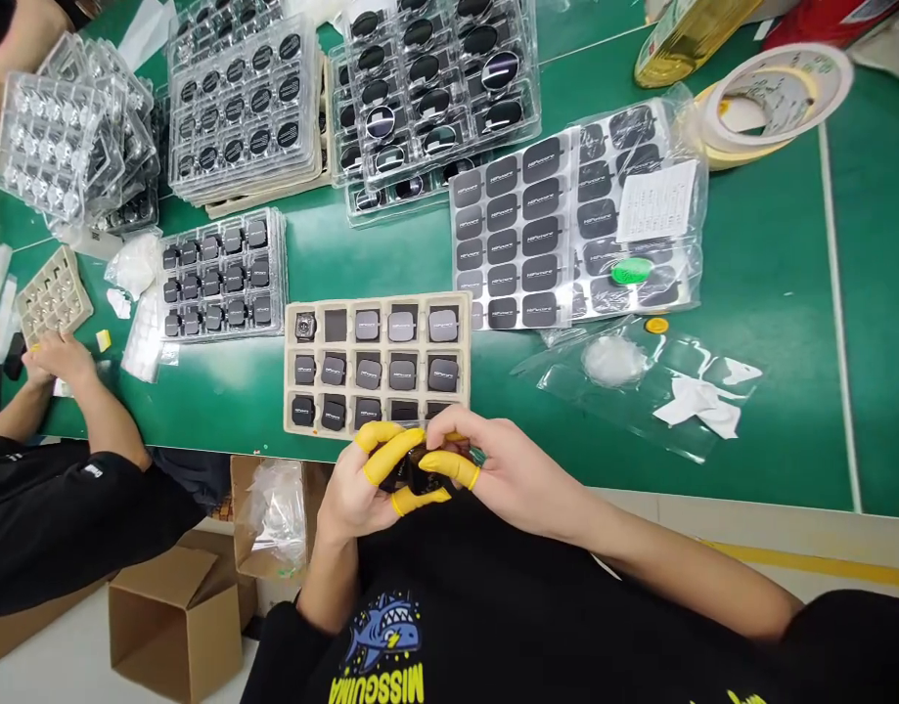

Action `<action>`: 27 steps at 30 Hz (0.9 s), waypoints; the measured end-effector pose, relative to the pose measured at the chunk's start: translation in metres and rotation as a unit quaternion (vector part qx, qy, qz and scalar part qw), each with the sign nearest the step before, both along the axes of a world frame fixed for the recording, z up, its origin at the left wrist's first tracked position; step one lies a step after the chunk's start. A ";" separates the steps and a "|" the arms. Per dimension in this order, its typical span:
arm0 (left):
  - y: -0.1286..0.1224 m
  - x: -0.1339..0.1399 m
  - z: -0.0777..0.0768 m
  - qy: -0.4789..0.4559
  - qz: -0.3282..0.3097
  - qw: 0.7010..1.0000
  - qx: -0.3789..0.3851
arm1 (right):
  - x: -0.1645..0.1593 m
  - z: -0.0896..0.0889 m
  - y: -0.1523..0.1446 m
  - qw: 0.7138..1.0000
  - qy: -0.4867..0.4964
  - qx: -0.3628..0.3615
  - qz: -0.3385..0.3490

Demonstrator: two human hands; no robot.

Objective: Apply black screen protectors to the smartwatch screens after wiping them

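Black cloth shirt (522,606) fills the space nearer than the beige, square-pocketed tray (290,369). At the tray's near edge, the left hand (346,494) and right hand (515,469), in smooth yellow finger covers (395,457), share a grip pinching a small dark piece (425,479) between them.

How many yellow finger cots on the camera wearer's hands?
4 visible yellow finger cots: three on the left hand, covering its thumb and two fingers, and one on the right hand. More may be hidden where fingers overlap.

The near tray (289,376) looks matt, pulp-like; the tabletop (764,274) smooth, faintly glossy.
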State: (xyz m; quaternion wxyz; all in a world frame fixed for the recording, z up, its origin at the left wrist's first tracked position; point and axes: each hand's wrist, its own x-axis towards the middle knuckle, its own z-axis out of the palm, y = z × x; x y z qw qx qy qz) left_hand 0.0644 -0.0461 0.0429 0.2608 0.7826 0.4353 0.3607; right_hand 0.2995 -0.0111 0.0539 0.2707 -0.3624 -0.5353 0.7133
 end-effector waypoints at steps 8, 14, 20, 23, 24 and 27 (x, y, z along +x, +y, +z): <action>-0.016 -0.010 -0.011 -0.002 0.035 0.999 -0.008 | -0.011 -0.003 0.006 0.994 -0.055 0.073 0.053; -0.006 -0.023 -0.023 0.018 0.044 0.998 0.050 | -0.027 -0.006 -0.014 0.967 -0.099 0.229 -0.047; 0.018 -0.022 -0.034 -0.027 0.047 0.996 0.074 | 0.023 -0.006 -0.027 0.903 -0.173 0.307 -0.247; 0.025 -0.023 -0.030 -0.059 0.031 0.995 0.077 | 0.086 -0.028 -0.022 0.856 -0.312 0.238 -0.337; 0.027 -0.025 -0.028 -0.067 0.026 0.995 0.076 | 0.107 -0.038 -0.018 0.848 -0.342 0.214 -0.344; 0.027 -0.031 -0.024 -0.085 0.014 0.994 0.066 | 0.151 -0.073 0.000 0.822 -0.430 0.154 -0.339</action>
